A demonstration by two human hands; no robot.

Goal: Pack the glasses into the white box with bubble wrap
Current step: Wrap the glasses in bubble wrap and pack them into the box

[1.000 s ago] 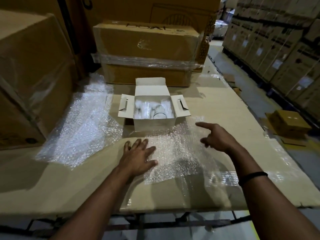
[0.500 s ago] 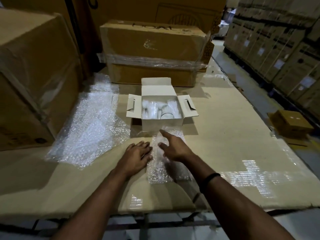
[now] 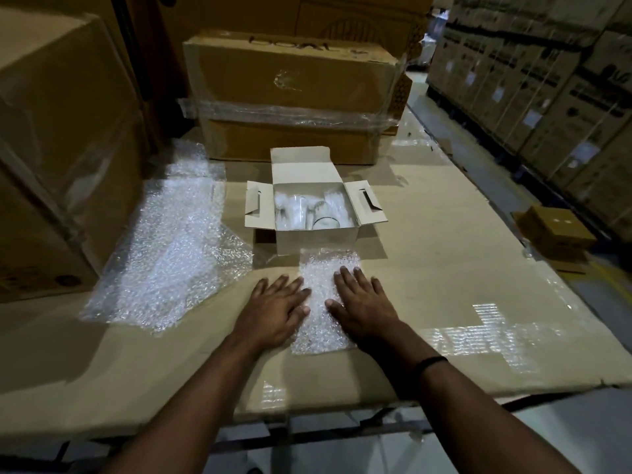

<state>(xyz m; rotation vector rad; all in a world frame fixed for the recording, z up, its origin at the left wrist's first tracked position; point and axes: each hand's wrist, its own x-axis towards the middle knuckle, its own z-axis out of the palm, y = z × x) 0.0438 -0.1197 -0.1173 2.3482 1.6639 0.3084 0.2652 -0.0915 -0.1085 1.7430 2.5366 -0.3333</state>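
Item: bubble wrap sheet point(image 3: 326, 265), spread wide a second ago, is now lying folded narrow on the counter point(image 3: 444, 268) just before the open white box point(image 3: 318, 239) holding the glasses point(image 3: 323, 218), while the left hand point(image 3: 273, 307) and right hand point(image 3: 362, 302) are pressing it flat with straight fingers point(image 3: 345, 273), gripping nothing, likely readying padding.

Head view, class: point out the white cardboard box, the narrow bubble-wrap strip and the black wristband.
white cardboard box point(image 3: 316, 239): head view, front wall.
narrow bubble-wrap strip point(image 3: 323, 265): head view, bare far end.
black wristband point(image 3: 431, 362): head view, top of band.
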